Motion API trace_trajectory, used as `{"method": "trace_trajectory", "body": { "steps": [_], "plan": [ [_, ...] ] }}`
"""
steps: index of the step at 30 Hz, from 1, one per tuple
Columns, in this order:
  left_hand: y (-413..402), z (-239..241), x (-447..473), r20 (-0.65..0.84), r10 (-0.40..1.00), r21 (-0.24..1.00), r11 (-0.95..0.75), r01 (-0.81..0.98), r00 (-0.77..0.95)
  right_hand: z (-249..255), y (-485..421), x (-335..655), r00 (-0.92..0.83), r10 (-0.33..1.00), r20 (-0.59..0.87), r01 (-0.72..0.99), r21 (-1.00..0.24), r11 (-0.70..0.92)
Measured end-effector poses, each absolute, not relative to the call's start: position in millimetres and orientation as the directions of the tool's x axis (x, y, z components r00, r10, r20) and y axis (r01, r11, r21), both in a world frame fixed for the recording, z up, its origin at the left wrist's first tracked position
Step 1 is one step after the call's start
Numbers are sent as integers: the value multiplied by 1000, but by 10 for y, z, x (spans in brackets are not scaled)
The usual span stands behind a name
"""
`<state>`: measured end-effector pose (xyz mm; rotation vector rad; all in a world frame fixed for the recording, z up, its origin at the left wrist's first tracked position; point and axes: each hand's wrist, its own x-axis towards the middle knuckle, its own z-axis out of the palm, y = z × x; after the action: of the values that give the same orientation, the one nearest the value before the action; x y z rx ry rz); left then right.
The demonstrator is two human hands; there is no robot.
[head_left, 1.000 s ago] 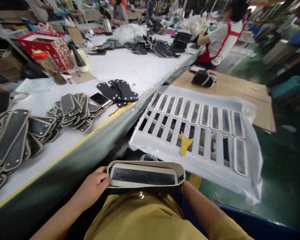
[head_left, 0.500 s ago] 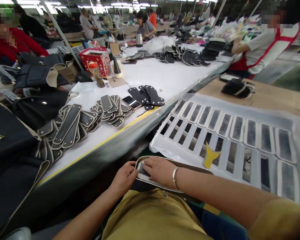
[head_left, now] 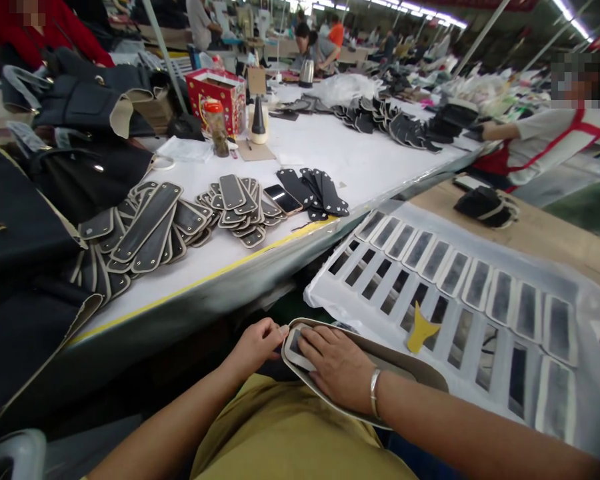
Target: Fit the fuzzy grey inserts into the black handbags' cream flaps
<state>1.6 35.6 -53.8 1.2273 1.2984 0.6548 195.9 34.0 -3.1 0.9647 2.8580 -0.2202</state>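
Note:
A long cream-edged panel [head_left: 410,368] with a dark strip lies across my lap. My left hand [head_left: 257,345] grips its left end, fingers curled round the edge. My right hand [head_left: 336,364], with a bangle at the wrist, lies flat on the panel's dark strip, fingers stretched out and pressing down. Just beyond the panel, a yellow spreader [head_left: 421,330] rests on a white sheet [head_left: 330,293] that carries rows of small cream-bordered dark strips [head_left: 475,283].
To the left runs a long white table [head_left: 340,160] with piles of dark strap pieces [head_left: 147,223], a phone [head_left: 283,198], a red box [head_left: 217,97] and black bags [head_left: 15,227]. A person in a red-trimmed apron [head_left: 555,143] works at the far right; other people sit further back.
A second ago both hands held the panel's ends. My right hand has since come over onto the panel's top. The view has swung left and up.

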Motion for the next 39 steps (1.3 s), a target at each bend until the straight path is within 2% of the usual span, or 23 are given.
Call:
{"method": "trace_trajectory", "body": {
  "steps": [3, 6, 8, 11, 15, 16, 18, 21, 24, 26, 32, 39],
  "plan": [
    [339, -640, 38, -478, 828, 864, 384, 324, 293, -26, 313, 1954, -765, 624, -160, 643, -129, 755],
    [375, -650, 53, -491, 776, 855, 341, 391, 396, -41, 302, 1950, -766, 620, -170, 641, -149, 753],
    [445, -577, 32, -397, 815, 863, 173, 475, 423, -53, 303, 1947, -767, 619, -172, 641, -153, 752],
    [584, -424, -8, -254, 831, 765, -140, 629, 495, -67, 308, 1952, -757, 630, -174, 653, -146, 743],
    [659, -370, 7, -217, 815, 623, -308, 719, 537, -83, 287, 1974, -740, 646, -189, 671, -147, 726],
    [643, -390, 18, -201, 823, 628, -307, 715, 530, -88, 276, 1981, -736, 651, -188, 676, -150, 721],
    [581, -451, 33, -165, 846, 726, -244, 642, 507, -98, 251, 1992, -725, 664, -183, 689, -160, 707],
    [469, -536, 42, -179, 897, 900, -16, 436, 403, -107, 233, 2007, -713, 679, -176, 701, -179, 690],
    [387, -574, 68, -286, 908, 948, 221, 230, 308, -95, 243, 2020, -706, 684, -182, 708, -188, 681],
    [355, -576, 104, -316, 902, 946, 277, 165, 296, -76, 255, 2029, -706, 684, -184, 709, -188, 680],
    [293, -561, 170, -276, 934, 880, 150, 451, 229, -51, 281, 2060, -717, 675, -174, 697, -193, 691],
    [180, -561, 154, -260, 935, 829, 87, 552, 242, -71, 280, 2119, -742, 657, -130, 669, -205, 715]
  ]
}}
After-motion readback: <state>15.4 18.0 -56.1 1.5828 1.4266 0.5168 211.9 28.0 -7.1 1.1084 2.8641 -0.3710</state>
